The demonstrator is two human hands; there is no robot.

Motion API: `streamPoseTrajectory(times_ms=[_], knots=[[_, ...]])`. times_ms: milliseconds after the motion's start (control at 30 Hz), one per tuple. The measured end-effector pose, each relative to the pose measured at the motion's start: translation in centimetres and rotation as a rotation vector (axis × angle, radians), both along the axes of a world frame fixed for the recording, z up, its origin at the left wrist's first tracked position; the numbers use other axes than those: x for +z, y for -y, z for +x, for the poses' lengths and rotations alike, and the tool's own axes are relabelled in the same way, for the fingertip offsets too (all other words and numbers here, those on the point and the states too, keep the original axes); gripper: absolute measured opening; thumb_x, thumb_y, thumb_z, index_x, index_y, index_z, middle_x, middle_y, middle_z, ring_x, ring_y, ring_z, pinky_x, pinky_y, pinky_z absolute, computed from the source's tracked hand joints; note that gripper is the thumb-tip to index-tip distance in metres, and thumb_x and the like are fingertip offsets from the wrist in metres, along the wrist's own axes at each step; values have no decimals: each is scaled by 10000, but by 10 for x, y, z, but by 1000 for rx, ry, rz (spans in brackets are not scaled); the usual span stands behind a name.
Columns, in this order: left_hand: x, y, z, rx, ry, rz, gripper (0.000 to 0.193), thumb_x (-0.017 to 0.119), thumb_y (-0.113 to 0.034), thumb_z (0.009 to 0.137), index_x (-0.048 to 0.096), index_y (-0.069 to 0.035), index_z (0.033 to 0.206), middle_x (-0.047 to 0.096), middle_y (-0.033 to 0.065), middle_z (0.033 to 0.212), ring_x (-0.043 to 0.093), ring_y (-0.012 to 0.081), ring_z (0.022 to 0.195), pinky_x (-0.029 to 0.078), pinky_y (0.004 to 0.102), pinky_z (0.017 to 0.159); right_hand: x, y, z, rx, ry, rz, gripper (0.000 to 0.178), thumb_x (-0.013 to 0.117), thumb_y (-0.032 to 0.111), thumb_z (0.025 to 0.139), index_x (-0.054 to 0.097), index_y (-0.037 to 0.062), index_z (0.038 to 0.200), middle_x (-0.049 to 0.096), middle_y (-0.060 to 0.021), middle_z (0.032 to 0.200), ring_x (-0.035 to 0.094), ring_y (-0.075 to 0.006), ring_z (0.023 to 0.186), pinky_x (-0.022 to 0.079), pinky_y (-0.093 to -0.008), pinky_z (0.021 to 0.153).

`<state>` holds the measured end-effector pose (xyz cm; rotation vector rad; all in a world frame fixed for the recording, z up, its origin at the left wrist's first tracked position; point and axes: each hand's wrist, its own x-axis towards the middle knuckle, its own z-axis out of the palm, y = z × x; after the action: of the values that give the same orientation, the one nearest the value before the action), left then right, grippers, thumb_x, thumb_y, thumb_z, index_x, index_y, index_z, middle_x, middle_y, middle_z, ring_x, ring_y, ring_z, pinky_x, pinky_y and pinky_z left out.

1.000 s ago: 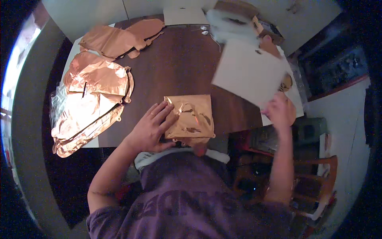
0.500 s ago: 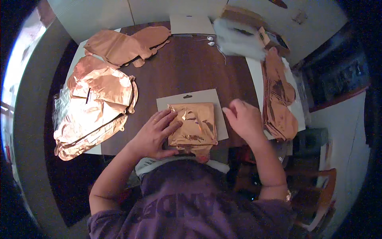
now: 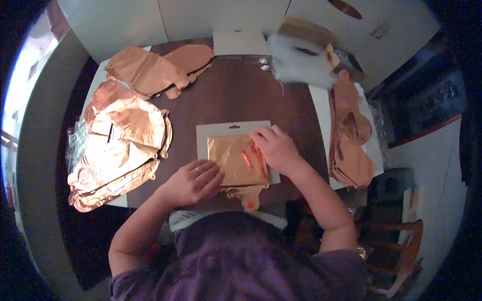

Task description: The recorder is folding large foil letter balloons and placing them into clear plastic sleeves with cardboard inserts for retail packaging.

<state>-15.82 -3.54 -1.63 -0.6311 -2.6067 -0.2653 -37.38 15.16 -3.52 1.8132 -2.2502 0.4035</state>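
In front of me a rose-gold foil balloon point(image 3: 231, 159), folded into a flat square, lies on a white card point(image 3: 203, 132) with a hanging slot at its top. A flap of foil point(image 3: 247, 194) with a rounded tab sticks out past the near edge. My left hand point(image 3: 193, 183) is closed at the foil's lower left edge, its fingers bent together and the tips against it. At the upper right corner my right hand point(image 3: 275, 149) has its fingers closed on the foil's edge; the thumb is partly hidden.
Unfolded foil balloons lie in stacks at the left point(image 3: 128, 130), far left point(image 3: 150, 70) and right point(image 3: 349, 145). Another white card point(image 3: 241, 43) stands at the table's back edge. Beside it are white string point(image 3: 264, 65), a translucent plastic bag point(image 3: 296, 62) and a cardboard box point(image 3: 306, 31).
My right hand has come left onto the foil's upper right corner. My left hand has slid off the foil's top to its lower left edge, fingers drawn together. The near flap shows more.
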Motion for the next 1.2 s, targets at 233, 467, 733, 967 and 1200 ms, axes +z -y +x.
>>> streamPoseTrajectory(times_ms=[233,467,733,967,1200], knots=[[-8,9,-8,-66,17,-2,358,598,-146,728,617,-6,1057,619,115,994,622,289,979,518,411,881,25,38,-58,-52,404,11,195,585,147,841,653,64,1004,609,-113,972,591,-312,892,500,-393,765],[-13,8,-14,-81,120,187,422,672,-163,669,617,-23,1063,573,107,1046,563,294,1051,480,433,920,2,113,-177,-511,122,-254,167,597,229,833,669,113,929,642,-130,968,631,-349,888,505,-452,753],[-14,10,-12,-64,169,288,385,692,-149,695,618,-35,1055,571,125,1106,550,319,1082,464,438,946,2,99,-165,-379,63,162,124,646,170,800,646,84,891,651,-114,904,632,-310,789,501,-435,690],[-4,15,-12,7,129,361,401,688,-120,729,603,-36,1112,641,155,1089,620,352,1008,498,458,902,101,2,-69,-196,1142,-32,153,665,152,870,619,10,905,641,-31,766,612,-89,643,494,-245,580],[28,15,-21,164,201,578,325,632,-60,804,615,-40,1129,660,182,935,644,365,836,533,420,751,150,-46,20,18,1516,87,103,649,29,840,616,4,933,652,-37,812,642,-103,699,535,-254,642]])
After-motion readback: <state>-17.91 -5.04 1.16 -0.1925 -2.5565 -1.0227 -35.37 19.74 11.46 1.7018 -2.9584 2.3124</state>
